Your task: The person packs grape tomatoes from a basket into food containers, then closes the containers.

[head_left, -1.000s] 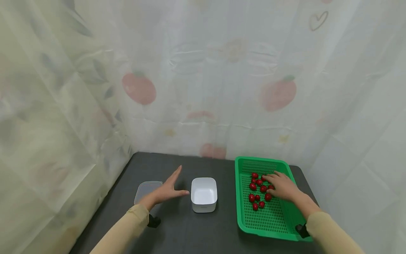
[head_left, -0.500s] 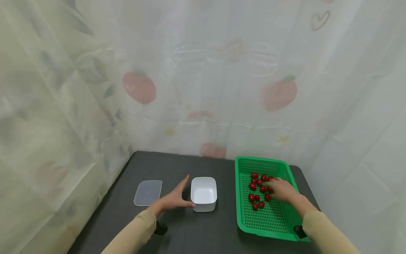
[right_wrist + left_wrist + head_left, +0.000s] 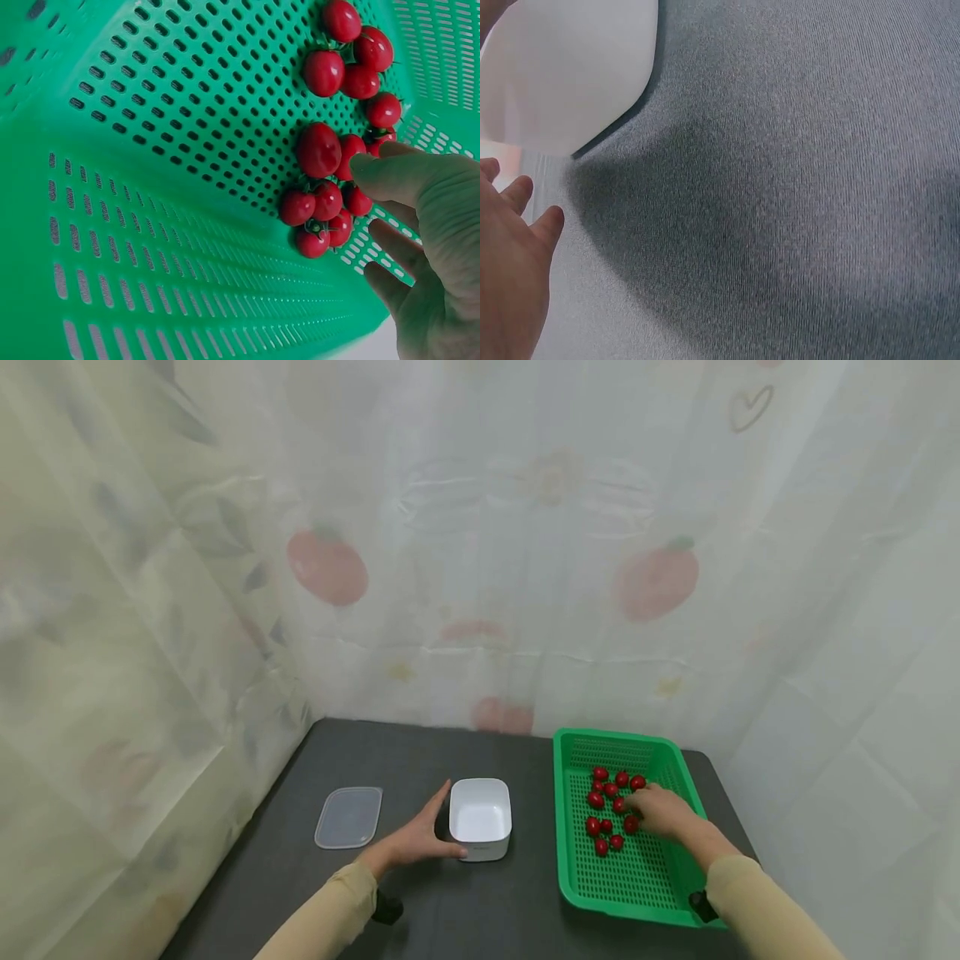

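Observation:
In the head view, my left hand [image 3: 414, 842] is beside a white square container [image 3: 480, 850], fingers extended along its left side and thumb at its near left corner. In the left wrist view, several fingertips [image 3: 550, 223] show below the white container wall [image 3: 577, 67]. My right hand [image 3: 660, 814] is inside the green basket [image 3: 566, 860], thumb and fingers curled down at a cherry tomato among several red cherry tomatoes [image 3: 596, 800]. In the right wrist view, the thumb [image 3: 390, 176] and index finger are at a tomato [image 3: 380, 139] they partly hide.
A translucent lid [image 3: 348, 818] lies flat on the dark table [image 3: 420, 747], left of the container. The basket has raised perforated walls and stands at the table's right side. Patterned curtains [image 3: 480, 568] hang behind and at both sides.
My left hand has moved right, up to the container. My right hand has gone from spread above the tomatoes to curled fingers lower among them.

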Demonstrator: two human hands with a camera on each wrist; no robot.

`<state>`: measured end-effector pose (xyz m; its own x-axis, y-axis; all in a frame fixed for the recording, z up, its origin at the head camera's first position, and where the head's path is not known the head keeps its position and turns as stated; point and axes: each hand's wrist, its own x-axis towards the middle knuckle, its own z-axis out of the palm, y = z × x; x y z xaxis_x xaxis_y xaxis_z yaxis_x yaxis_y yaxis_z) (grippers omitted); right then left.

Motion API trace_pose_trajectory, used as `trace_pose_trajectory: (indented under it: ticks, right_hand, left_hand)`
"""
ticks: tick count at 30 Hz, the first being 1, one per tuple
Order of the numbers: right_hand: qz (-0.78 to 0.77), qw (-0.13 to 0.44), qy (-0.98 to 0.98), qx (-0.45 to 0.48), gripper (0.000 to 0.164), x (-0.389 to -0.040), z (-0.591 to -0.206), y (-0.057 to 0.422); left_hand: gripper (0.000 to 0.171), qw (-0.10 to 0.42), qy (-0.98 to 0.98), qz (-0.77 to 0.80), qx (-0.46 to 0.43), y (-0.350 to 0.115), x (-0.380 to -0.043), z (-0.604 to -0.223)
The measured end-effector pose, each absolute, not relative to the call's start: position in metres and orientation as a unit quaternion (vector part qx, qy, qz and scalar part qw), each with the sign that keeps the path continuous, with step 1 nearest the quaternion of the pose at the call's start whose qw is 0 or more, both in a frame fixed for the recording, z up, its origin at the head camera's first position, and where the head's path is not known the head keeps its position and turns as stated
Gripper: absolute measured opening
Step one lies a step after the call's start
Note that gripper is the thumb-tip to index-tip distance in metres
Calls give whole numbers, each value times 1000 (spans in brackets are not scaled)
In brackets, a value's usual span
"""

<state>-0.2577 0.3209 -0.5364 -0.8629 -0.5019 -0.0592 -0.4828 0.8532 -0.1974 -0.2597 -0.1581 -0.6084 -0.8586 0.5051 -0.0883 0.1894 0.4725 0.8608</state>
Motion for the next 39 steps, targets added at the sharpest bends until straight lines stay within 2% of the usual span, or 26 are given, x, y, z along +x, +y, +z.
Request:
trace_pose_trajectory:
  ticks: [19,27,33,39]
  right_hand:
    - [-49,102,968,-226,31,-259,-541,315]
    - [-32,93,965,-242,28,-260,-547,314]
    - [-15,80,963,-257,33,-259,-551,313]
    - [-12,88,964,-249,26,-262,-558,314]
  left_hand:
    - [130,160,835,489,195,-150,-262,-612]
    - [129,169,829,497,191,-150,-264,-613]
    - [127,172,821,506,202,-151,-266,-614]
    - [126,179,814,511,208,-154,-270,-615]
